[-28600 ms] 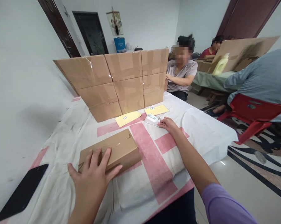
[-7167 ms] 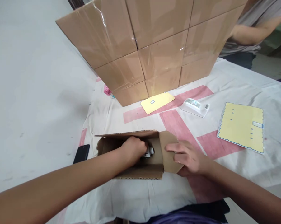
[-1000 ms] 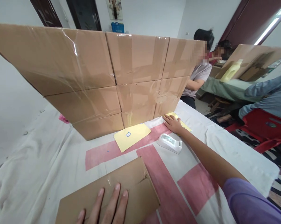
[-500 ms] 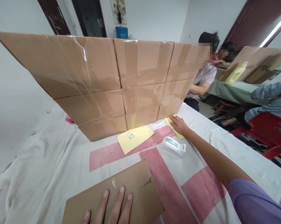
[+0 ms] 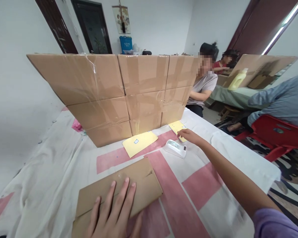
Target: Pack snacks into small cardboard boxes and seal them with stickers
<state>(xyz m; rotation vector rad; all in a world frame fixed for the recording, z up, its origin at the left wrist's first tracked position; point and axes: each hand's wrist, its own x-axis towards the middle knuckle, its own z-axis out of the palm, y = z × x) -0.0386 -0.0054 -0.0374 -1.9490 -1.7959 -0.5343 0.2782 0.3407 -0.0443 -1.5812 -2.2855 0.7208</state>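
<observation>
My left hand [image 5: 113, 211] lies flat, fingers spread, on top of a closed brown cardboard box [image 5: 141, 180] at the table's near edge. My right hand [image 5: 189, 135] reaches far forward, its fingers drawn together to a point at the near edge of a small yellow sheet [image 5: 176, 126]. What the fingertips hold, if anything, is too small to see. A white tape dispenser [image 5: 174, 148] sits just left of and below that hand. A second yellow sheet [image 5: 139, 142] with a small label lies left of it.
A wall of stacked taped cartons [image 5: 129, 96] stands across the table [image 5: 52, 172], which has a white and pink cloth. Beyond, a seated person [image 5: 202, 87] works at the far corner. A red chair [image 5: 275, 132] and another person's back are at the right.
My right hand has lifted off the small yellow sheet and drawn back to its near edge, fingers now pinched together. My left hand stays flat on the box. The view has pulled back.
</observation>
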